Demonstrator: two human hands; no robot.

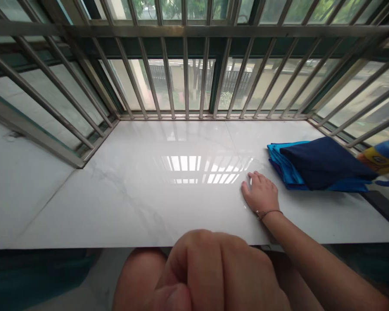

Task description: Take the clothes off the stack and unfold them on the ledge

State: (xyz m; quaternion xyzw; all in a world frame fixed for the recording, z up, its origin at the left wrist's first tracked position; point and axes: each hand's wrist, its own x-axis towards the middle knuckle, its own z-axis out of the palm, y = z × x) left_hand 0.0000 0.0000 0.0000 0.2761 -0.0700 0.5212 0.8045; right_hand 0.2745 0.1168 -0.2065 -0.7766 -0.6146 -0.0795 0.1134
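My right hand (261, 192), with a thin bracelet at the wrist, rests on the white marble-look sill (126, 203). Its fingers are bent over a clear, see-through plastic piece (253, 165), whose faint edge shows beyond the fingertips; its exact kind I cannot make out. Close to the camera at the bottom middle, my left hand (214, 272) looms large with its fingers curled into a fist. Whatever it may hold is hidden. Just right of my right hand lies a folded stack of dark and bright blue cloth (324, 164).
Metal window bars (185, 77) enclose the sill at the back and both sides. A blue and yellow package (384, 155) stands at the right edge, near a dark strip (384, 214). Window light reflects off the sill's middle. Below its front edge, my knee (139, 276) shows.
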